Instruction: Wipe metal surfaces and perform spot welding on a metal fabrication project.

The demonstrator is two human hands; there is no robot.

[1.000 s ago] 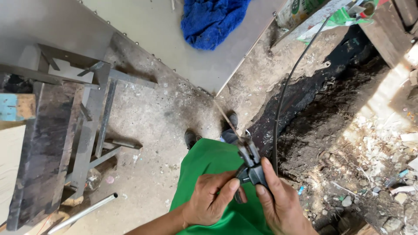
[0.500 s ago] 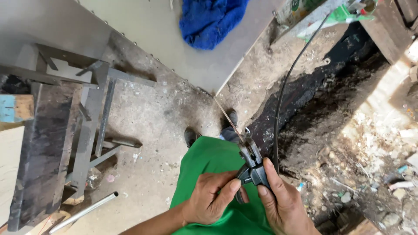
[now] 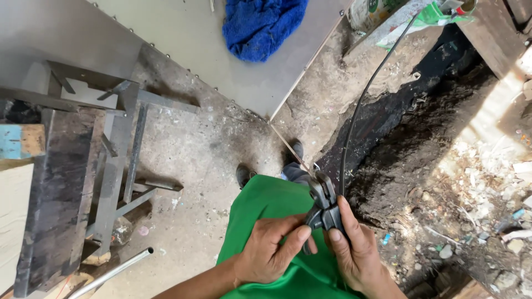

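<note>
While both hands (image 3: 310, 249) clasp it, the black cutter (image 3: 323, 206) points away

I see both hands close together over the green cloth (image 3: 266, 205): my left hand (image 3: 269, 252) and right hand (image 3: 354, 252) meet around a black clamp-like tool (image 3: 323, 205), so nothing passes between them. A black cable (image 3: 354, 111) rises from the tool along the right hand's outer side and bars that way. To the left, the concrete floor (image 3: 188, 149) lies open as far as the metal frame (image 3: 105, 166) and the pipe (image 3: 111, 274). To the right, rubble (image 3: 471, 210) clutters the ground.
</note>
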